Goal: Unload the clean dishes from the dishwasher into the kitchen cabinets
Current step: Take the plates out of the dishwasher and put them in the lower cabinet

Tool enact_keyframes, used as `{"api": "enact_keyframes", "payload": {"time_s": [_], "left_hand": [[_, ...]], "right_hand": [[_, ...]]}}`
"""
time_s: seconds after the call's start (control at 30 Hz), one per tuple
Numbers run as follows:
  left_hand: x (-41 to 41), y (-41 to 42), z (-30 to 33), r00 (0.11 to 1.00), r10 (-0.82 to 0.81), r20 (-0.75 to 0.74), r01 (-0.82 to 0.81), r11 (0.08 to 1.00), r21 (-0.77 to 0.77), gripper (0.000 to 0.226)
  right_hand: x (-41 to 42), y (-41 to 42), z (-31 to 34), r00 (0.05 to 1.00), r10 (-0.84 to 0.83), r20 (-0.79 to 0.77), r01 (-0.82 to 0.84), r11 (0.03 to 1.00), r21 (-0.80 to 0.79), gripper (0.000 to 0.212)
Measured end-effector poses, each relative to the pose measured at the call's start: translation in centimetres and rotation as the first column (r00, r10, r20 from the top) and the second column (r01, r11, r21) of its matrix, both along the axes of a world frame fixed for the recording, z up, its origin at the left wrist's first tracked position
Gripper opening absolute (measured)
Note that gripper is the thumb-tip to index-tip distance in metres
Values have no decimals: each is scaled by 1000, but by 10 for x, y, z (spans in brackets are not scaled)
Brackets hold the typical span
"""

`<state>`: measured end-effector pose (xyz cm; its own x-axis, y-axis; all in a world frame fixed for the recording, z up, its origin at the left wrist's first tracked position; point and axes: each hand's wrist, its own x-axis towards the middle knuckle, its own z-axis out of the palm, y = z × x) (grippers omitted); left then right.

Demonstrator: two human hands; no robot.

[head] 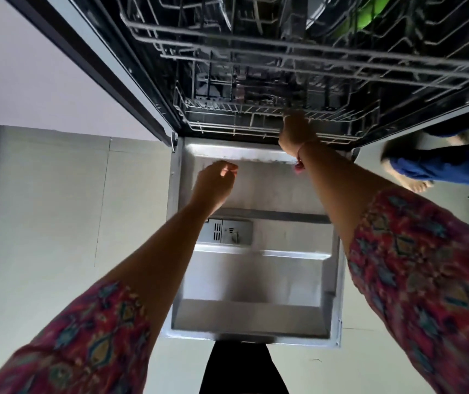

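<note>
The dishwasher's lower rack (256,120) sits just inside the tub above the open door (256,280). The right hand (295,132) grips its front wire rim. The left hand (216,180) hovers over the door, fingers loosely curled, holding nothing. A green dish (361,21) sits in the upper rack (284,52).

right hand (295,132) seemingly gripping lower rack (227,120)
</note>
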<state>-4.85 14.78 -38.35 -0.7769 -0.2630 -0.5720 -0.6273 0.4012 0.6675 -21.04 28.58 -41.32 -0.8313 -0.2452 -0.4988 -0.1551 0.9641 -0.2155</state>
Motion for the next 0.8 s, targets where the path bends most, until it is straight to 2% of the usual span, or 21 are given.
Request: {"api": "enact_keyframes", "payload": {"time_s": [0.1,0.2,0.33,0.57,0.67,0.8], "left_hand": [[2,4,-11,999,-49,-12,48,997,-67,30],[5,14,-13,998,-57,-36,54,995,-82,33],[15,34,-7,995,-89,-34,85,989,-120,40],[49,69,-2,995,-104,3,102,974,-204,58],[75,80,-9,978,-206,38,208,935,-287,58],[115,89,-18,933,-341,117,360,886,-291,56]], "right_hand": [[-3,7,-7,993,-7,-116,3,999,-36,39],[-6,13,-9,998,-51,-41,45,989,-143,36],[17,22,-9,994,-109,5,108,974,-200,30],[98,49,-12,994,-78,83,89,986,-139,30],[138,62,-15,987,-87,133,107,983,-146,28],[187,80,-14,985,-68,159,95,981,-171,25]]}}
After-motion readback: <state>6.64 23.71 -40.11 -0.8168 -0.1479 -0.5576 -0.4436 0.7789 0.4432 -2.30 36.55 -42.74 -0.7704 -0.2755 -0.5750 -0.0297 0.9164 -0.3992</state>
